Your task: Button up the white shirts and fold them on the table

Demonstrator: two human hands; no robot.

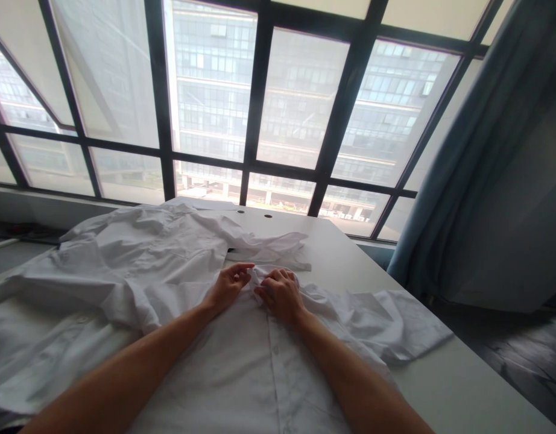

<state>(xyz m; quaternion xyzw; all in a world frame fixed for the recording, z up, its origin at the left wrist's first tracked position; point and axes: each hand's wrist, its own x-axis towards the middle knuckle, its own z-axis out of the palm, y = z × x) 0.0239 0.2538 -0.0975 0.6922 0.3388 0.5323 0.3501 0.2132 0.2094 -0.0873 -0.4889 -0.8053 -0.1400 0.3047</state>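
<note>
A white button-up shirt [233, 355] lies spread front side up on the table, its collar end away from me and one sleeve stretched to the right. At the collar, my left hand [230, 284] pinches the fabric between thumb and fingers. Close beside it my right hand [281, 292] is closed on the other side of the collar, fingers curled over the cloth. Buttons run down the placket below my hands. The collar's inner part is partly hidden by my fingers.
More white shirts [137, 247] lie rumpled to the left. The white table [477, 374] reaches toward large framed windows [300, 96]; two dark round holes sit near its far edge. A blue-grey curtain [468, 150] hangs at the right, above a dark floor.
</note>
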